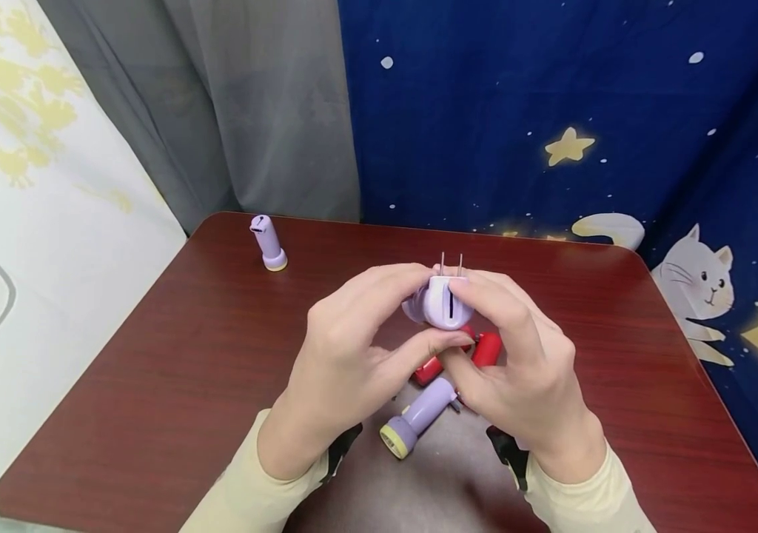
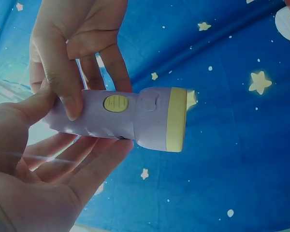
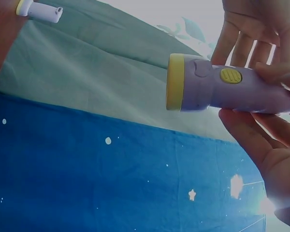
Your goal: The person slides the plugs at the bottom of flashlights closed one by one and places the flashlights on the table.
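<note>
A lilac flashlight (image 1: pixel 447 303) with a yellow lens ring is held up above the table between both hands. Its tail end faces the head camera, showing a dark slot and two thin metal prongs (image 1: pixel 452 263) standing up. My left hand (image 1: pixel 346 355) grips one side with thumb and fingers. The right hand (image 1: pixel 525 355) grips the other side, its thumb below and a fingertip against the tail. In the left wrist view the flashlight (image 2: pixel 111 116) lies level, its yellow switch (image 2: pixel 116 103) toward the camera; the right wrist view shows the same switch (image 3: pixel 230 76).
Below the hands, a second lilac flashlight (image 1: pixel 422 411) lies on the brown table (image 1: pixel 152 385) beside red objects (image 1: pixel 487 349), partly hidden by the hands. Another lilac flashlight (image 1: pixel 269 243) stands at the back left. Grey and blue curtains (image 1: pixel 459 111) hang behind the table.
</note>
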Available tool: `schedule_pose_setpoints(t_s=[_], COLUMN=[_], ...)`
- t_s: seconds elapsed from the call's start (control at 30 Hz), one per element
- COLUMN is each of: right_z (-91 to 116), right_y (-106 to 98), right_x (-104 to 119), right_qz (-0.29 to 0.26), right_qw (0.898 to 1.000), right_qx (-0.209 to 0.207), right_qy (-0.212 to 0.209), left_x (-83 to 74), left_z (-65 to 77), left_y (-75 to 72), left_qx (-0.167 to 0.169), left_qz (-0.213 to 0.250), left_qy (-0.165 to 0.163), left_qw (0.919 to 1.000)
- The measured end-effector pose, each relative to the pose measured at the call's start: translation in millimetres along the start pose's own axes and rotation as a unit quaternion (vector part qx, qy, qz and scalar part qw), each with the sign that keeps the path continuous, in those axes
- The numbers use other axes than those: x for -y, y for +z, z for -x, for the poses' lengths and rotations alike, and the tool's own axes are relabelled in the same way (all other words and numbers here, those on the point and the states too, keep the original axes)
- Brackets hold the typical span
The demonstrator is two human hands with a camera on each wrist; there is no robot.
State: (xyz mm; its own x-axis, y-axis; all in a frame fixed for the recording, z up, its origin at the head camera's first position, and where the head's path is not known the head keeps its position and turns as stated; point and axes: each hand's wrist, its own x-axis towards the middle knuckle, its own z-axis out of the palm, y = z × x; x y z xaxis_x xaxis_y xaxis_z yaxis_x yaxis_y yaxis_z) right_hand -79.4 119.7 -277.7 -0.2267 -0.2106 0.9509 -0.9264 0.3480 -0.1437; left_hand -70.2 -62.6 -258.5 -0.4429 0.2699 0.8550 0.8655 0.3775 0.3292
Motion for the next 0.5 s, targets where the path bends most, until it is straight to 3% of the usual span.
schedule_pose_setpoints(t_s=[0.27,0.5], right_z=[5.5,5.8], right_y=[2.3,3.8], right_x=[-5.0,-5.8], right_qz=[0.036,0.024], right_qw=[0.999,0.998], right_qx=[-0.022,-0.042], right_qy=[-0.030,-0.034], left_x=[1.3,3.7], left_z=[0.9,1.5], left_y=[1.1,1.9], left_qx=[0.008,0.011], left_qz=[-0.033,-0.039], left_qy=[0.037,0.072], left_qw=[0.9987,0.9966])
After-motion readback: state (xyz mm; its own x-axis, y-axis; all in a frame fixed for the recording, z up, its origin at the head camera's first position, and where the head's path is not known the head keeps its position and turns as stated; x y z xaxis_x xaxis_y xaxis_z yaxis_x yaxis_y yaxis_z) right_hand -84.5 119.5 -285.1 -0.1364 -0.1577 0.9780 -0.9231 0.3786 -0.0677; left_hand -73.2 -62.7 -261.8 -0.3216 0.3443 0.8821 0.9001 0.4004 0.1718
